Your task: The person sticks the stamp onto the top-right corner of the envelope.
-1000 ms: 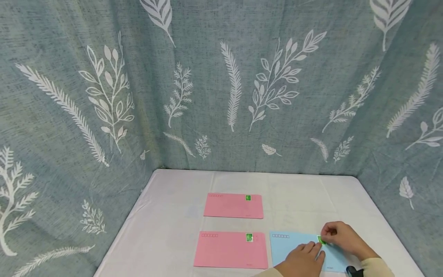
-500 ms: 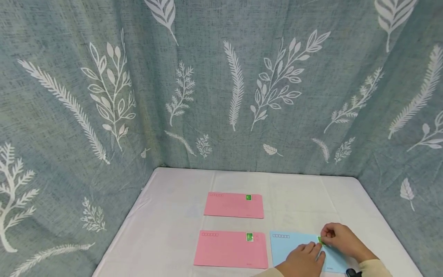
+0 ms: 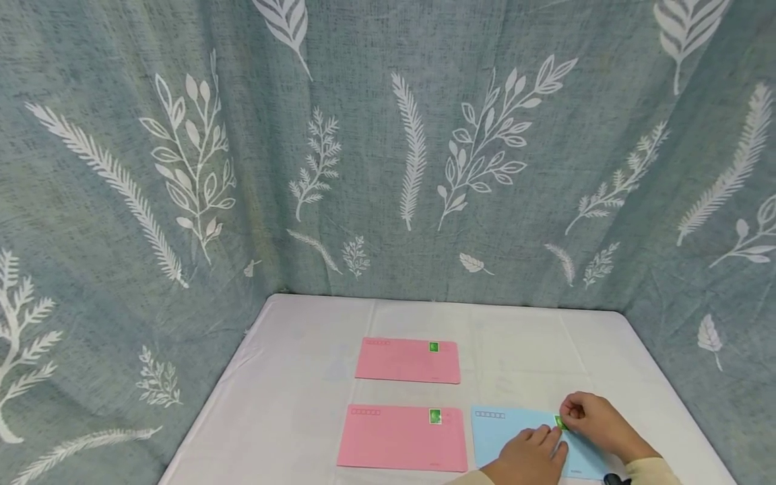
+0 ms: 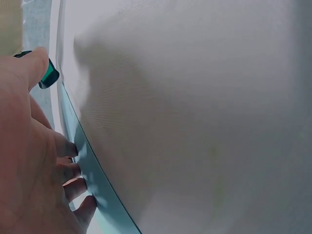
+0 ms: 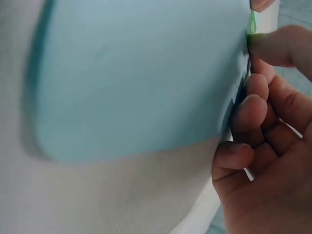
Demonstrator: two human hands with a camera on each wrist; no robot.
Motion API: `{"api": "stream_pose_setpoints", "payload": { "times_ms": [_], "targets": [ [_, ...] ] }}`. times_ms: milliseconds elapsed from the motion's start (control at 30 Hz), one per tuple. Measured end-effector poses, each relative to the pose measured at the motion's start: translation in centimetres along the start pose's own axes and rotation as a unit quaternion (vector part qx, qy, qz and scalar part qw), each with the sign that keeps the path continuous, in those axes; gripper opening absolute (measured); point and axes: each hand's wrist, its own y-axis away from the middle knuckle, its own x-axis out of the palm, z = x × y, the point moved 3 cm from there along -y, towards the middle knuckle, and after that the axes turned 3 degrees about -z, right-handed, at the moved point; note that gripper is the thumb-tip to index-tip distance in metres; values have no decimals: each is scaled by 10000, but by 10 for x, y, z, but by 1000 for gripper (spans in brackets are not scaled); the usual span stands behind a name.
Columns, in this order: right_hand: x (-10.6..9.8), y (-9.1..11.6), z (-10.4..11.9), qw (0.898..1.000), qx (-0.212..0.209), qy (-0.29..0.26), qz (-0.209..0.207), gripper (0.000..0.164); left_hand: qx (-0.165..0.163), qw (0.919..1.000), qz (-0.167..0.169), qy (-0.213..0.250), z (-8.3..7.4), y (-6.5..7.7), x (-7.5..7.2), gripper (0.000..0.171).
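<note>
A pale blue envelope (image 3: 494,438) lies on the white table at the front right, partly hidden under both hands. Near its upper right corner is a small green stamp (image 3: 558,422), mostly covered by fingertips. My right hand (image 3: 597,421) pinches the stamp's edge between thumb and index finger; the other fingers are curled in. In the right wrist view the thumb (image 5: 280,46) is against the green stamp (image 5: 252,24). My left hand (image 3: 529,455) rests on the envelope with its fingers extended, their tips at the stamp's lower edge.
To the left lies a pink envelope (image 3: 400,441) with a green stamp on it. Another pink envelope (image 3: 403,364), also stamped, lies behind that one. A patterned grey-green curtain (image 3: 364,168) encloses the table (image 3: 291,391) at the back and sides.
Both hands stay almost where they were on the blue envelope; the right hand shows only a tiny shift. The head view has tilted slightly.
</note>
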Motion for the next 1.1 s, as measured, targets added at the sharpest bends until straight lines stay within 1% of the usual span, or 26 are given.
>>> {"api": "stream_pose_setpoints", "payload": {
  "times_ms": [167,367,500,733,933,1100],
  "targets": [
    [1,-1,2,10000,21,49,16,13,71,10000,-35,51,2,0,2,80],
    [2,0,2,9999,76,73,1,10,109,9999,-27,74,2,2,0,79],
    [3,1,3,9999,123,84,-4,11,87,10000,-1,32,1,3,-2,78],
    [3,4,6,9998,187,34,7,12,45,10000,-7,25,0,1,0,78],
    [2,4,6,9998,120,165,14,12,47,10000,12,-75,-1,-1,1,78],
    [1,3,6,9999,24,163,-18,14,17,9999,-47,-109,-1,0,0,78]
  ]
}}
